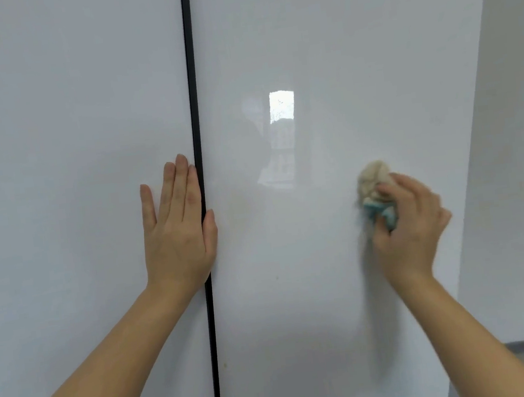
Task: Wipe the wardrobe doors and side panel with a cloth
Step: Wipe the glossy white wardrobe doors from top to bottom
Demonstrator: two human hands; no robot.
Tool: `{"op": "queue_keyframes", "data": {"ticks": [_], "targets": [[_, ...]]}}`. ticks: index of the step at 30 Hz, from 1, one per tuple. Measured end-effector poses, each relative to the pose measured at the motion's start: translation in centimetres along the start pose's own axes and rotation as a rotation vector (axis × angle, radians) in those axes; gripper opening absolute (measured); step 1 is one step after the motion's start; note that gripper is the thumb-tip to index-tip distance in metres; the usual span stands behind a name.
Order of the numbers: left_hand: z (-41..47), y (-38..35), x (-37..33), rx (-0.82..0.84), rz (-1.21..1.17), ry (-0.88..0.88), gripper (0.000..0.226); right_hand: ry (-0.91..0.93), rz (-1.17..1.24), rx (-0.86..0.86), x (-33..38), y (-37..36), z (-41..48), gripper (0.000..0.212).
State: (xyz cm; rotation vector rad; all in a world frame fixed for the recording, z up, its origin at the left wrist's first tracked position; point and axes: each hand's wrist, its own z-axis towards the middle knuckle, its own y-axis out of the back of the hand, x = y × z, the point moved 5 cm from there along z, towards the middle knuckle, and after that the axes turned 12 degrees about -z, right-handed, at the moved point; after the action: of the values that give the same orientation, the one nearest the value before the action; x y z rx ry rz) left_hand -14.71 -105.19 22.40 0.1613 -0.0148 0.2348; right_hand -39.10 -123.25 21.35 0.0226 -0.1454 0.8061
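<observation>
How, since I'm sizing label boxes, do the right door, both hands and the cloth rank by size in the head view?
1. The right door, largest by far.
2. The left hand and right hand: alike; the right is curled and blurred, so unranked.
3. The cloth, smallest, partly hidden in the right hand.

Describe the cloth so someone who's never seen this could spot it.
Two glossy white wardrobe doors fill the view, split by a dark vertical gap. Toward the right edge of the right door, the right hand grips a bunched cloth against it. It is the only crumpled thing there: beige on top, blue below.
</observation>
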Motion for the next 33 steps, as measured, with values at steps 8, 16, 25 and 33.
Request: {"op": "queue_keyframes", "data": {"ticks": [8, 16, 25, 33], "targets": [[-0.1, -0.2, -0.3, -0.032, -0.03, 0.011, 0.056, -0.501, 0.02, -0.009, -8.3, 1.4, -3.8, 0.045], [-0.1, -0.1, -0.3, -0.041, -0.039, 0.002, 0.056, -0.377, 0.093, -0.085, -7.4, 0.6, 4.7, 0.038], [-0.7, -0.1, -0.5, -0.006, -0.08, 0.017, 0.057, -0.087, 0.073, 0.141, -5.6, 0.4, -7.1, 0.038], [-0.7, 0.1, -0.3, 0.031, -0.088, 0.023, 0.058, 0.104, 0.175, 0.224, -1.2, 0.2, -9.6, 0.055]]}}
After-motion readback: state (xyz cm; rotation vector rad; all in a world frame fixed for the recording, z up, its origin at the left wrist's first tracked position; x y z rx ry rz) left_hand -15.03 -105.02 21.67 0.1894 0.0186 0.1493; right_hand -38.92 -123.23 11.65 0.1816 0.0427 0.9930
